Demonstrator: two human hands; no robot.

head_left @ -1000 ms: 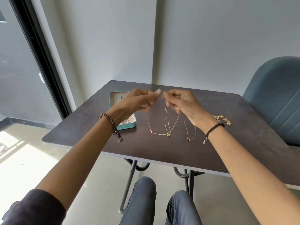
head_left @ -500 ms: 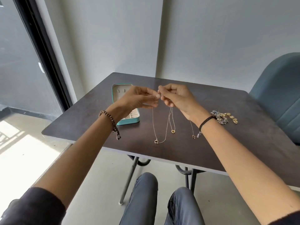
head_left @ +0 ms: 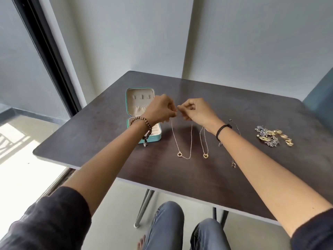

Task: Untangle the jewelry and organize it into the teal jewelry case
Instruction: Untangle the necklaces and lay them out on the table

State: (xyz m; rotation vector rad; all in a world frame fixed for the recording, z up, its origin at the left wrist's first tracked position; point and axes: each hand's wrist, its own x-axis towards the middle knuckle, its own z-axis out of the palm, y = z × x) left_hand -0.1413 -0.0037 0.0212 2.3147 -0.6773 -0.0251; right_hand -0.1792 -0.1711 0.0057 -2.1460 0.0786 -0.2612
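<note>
Three necklaces (head_left: pixel 205 155) hang at frame centre from the left hand (head_left: pixel 159 110) and right hand (head_left: pixel 195 110), both pinching the chains at fingertips that nearly touch. The tangle there is too fine to make out, the right forearm hides most of the third chain, and the left wrist covers part of the open case (head_left: pixel 140 98) at centre left. Compared with half a second earlier, the ring pendant's loop hangs wider and more of the case lid shows.
</note>
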